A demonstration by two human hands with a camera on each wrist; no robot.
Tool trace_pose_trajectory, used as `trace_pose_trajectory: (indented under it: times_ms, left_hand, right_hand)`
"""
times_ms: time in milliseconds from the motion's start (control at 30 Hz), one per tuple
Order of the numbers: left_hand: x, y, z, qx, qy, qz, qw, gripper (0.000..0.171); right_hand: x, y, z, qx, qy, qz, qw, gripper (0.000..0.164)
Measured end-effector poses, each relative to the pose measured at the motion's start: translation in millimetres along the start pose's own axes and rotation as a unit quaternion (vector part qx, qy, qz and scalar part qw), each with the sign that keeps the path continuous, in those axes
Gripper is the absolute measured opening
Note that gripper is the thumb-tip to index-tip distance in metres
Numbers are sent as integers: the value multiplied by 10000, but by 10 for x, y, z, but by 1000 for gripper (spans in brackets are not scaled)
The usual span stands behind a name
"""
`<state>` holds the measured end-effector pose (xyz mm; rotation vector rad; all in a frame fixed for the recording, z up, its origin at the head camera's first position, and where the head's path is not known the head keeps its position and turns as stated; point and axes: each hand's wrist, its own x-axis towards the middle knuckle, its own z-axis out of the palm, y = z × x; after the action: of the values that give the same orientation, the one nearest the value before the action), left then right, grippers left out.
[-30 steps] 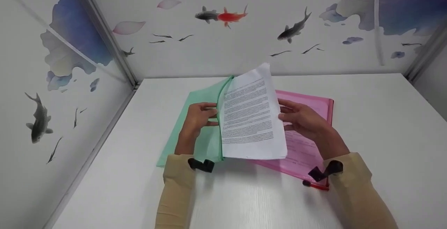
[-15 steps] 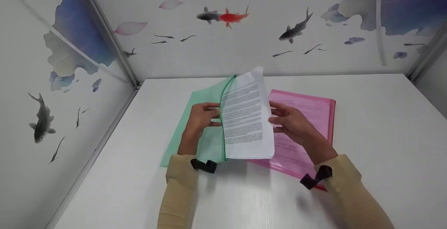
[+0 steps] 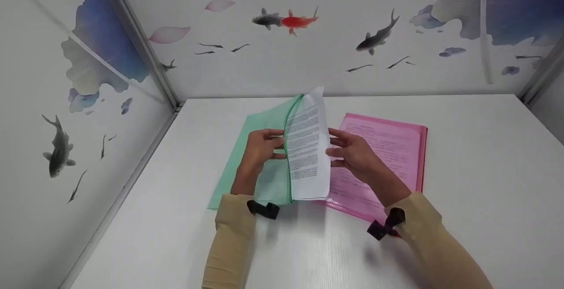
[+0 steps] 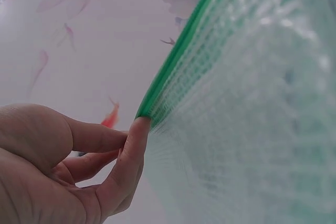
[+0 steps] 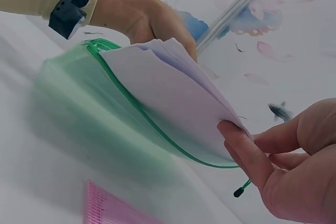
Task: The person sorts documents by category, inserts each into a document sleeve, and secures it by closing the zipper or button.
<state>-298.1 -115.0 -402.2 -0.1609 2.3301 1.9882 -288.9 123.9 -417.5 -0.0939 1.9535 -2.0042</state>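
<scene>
A green translucent zip pouch (image 3: 238, 161) lies tilted toward the left, its zipped mouth facing right and open. My left hand (image 3: 263, 146) pinches the green edge of that mouth, as the left wrist view also shows at the zipper edge (image 4: 173, 59). Several printed paper sheets (image 3: 306, 148) stand partly inside the pouch, their right part sticking out. With thumb and fingers, my right hand (image 3: 352, 154) pinches the outer edge of the sheets; the right wrist view shows the stack (image 5: 173, 87) bowed between pouch and fingers. The sheets' inner part is hidden by the pouch.
A pink zip pouch (image 3: 392, 157) with printed paper inside lies flat on the white table (image 3: 476, 170), under and beyond my right hand. A white wall (image 3: 308, 68) with painted fish stands at the table's back edge. A zipper pull (image 5: 240, 191) dangles from the green pouch.
My right hand has moved left with the sheets, and less of their printed face shows outside the green pouch. The left hand keeps its pinch on the pouch edge. More of the pink pouch shows.
</scene>
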Motion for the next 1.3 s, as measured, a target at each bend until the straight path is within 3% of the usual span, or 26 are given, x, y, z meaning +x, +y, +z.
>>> trace_pose_trajectory:
  times_ms: [1067,1300]
  left_hand:
    - [-18,24,38,245,-100,59,9996,28]
    - [-33,17,60,212,-245,189,9993,28]
  right_hand:
    - [206,-48,440,-399,-3,389,9984,67]
    - [244,-33,550,-557,73,369,9977,67]
